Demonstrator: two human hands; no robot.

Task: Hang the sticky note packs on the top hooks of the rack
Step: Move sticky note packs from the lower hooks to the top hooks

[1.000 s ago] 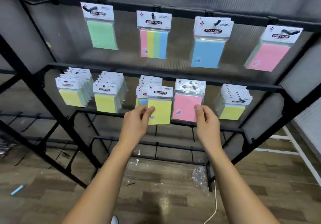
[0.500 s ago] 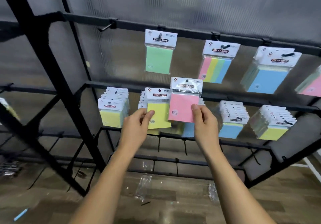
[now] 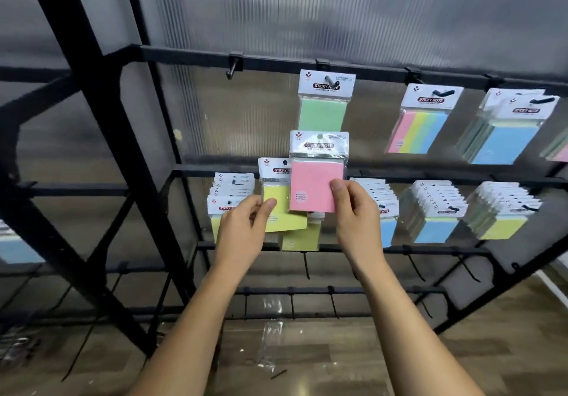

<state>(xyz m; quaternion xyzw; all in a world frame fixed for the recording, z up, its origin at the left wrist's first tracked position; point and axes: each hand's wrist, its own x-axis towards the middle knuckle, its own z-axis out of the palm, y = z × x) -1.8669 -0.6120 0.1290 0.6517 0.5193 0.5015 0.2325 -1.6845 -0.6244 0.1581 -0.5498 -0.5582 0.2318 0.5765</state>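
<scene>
My right hand (image 3: 356, 211) pinches a pink sticky note pack (image 3: 315, 180) by its lower right corner, held up just below the green pack (image 3: 323, 110) that hangs on a top hook. My left hand (image 3: 242, 229) pinches a yellow sticky note pack (image 3: 281, 208) at its left edge, lower and left of the pink one. Both packs are off the hooks. A bare top hook (image 3: 233, 68) sticks out at the left of the top bar (image 3: 184, 54). Further right on that bar hang a striped pack (image 3: 419, 125) and blue packs (image 3: 510, 137).
The middle bar carries several stacks of packs: yellow (image 3: 230, 199) behind my left hand, blue (image 3: 436, 211) and yellow (image 3: 504, 211) to the right. Thick black frame posts (image 3: 101, 137) stand to the left. Plastic wrapping (image 3: 270, 346) lies on the wooden floor below.
Both hands have lifted their packs off the middle hooks and raised them. The view has swung left, so the bare top hook now sits above and left of the packs.
</scene>
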